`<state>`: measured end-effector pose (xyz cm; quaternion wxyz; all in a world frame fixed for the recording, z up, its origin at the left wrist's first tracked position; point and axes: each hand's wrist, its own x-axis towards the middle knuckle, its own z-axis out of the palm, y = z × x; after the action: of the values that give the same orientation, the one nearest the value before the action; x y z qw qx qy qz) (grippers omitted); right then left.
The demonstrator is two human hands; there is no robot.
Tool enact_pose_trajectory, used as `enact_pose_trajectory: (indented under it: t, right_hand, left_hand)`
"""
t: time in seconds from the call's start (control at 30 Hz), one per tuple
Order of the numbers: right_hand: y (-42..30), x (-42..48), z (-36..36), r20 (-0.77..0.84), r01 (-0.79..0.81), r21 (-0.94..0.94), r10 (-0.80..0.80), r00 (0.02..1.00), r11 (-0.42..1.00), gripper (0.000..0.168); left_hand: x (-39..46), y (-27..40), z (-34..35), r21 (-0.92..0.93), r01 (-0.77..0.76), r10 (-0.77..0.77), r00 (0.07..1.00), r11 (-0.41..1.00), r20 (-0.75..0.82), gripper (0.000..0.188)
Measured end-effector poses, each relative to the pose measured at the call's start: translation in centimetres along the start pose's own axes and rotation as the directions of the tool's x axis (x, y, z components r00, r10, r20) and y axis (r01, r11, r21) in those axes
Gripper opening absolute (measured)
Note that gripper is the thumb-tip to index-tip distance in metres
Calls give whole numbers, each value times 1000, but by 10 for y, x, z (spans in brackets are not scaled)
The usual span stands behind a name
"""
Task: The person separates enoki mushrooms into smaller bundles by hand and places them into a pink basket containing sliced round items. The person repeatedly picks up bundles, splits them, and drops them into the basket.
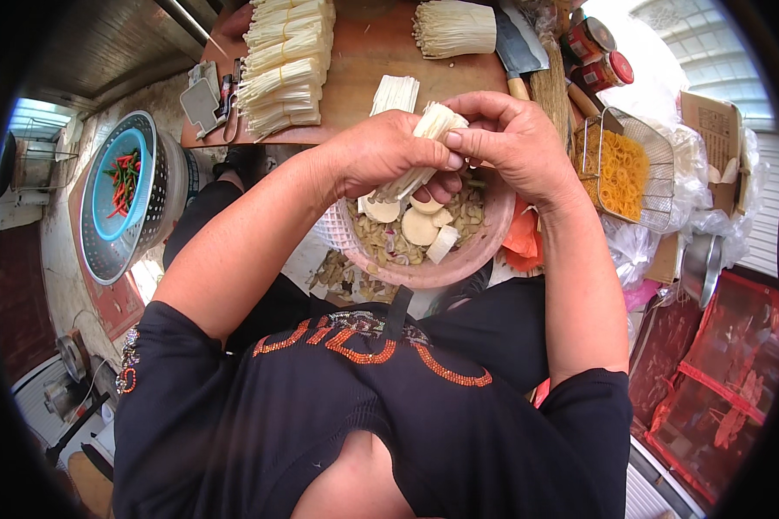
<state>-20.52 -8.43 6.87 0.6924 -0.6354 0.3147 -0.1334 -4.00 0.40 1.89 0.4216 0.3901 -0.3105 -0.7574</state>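
My left hand (pixel 389 152) grips a bunch of enoki mushrooms (pixel 422 152) above a pink plastic basin (pixel 493 224). My right hand (pixel 500 143) is at the upper end of the same bunch, thumb and fingers closed around its edge. Cut enoki root ends (pixel 420 227) lie on brownish scraps in the basin. Just beyond my hands, a short enoki bundle (pixel 396 94) rests on the wooden table (pixel 363 65). A row of banded enoki bundles (pixel 282 84) is stacked at the table's left, and a loose pile of enoki (pixel 456 29) lies farther right, beside a cleaver (pixel 522 48).
Left stands a metal colander (pixel 91 246) with a blue basket (pixel 98 207) of red and green chillies (pixel 124 181). Right are a wire basket (pixel 662 188) of rubber bands (pixel 623 172), lidded jars (pixel 600 71), plastic bags and a cardboard box (pixel 711 139). Scraps (pixel 347 276) lie on the floor.
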Motion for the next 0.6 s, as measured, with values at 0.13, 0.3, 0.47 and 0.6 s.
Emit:
enact_pose_trajectory:
  t: [0.13, 0.3, 0.47, 0.6]
  right_hand:
    - [-1, 1, 1, -30, 7, -107, -10, 999, 994, 32]
    - [-3, 1, 0, -29, -25, -129, 21, 999, 991, 32]
    - [9, 3, 5, -16, 51, -69, -53, 998, 996, 34]
    - [19, 9, 15, -102, 98, -273, -130, 986, 957, 31]
  left_hand:
    - [-1, 1, 7, -3, -29, 29, 997, 1000, -66, 17]
    - [-1, 4, 2, 202, -6, 15, 999, 979, -41, 16]
    - [0, 3, 6, 546, 18, 118, 970, 837, -213, 22]
    - [10, -10, 1, 792, 12, 270, 937, 611, -223, 29]
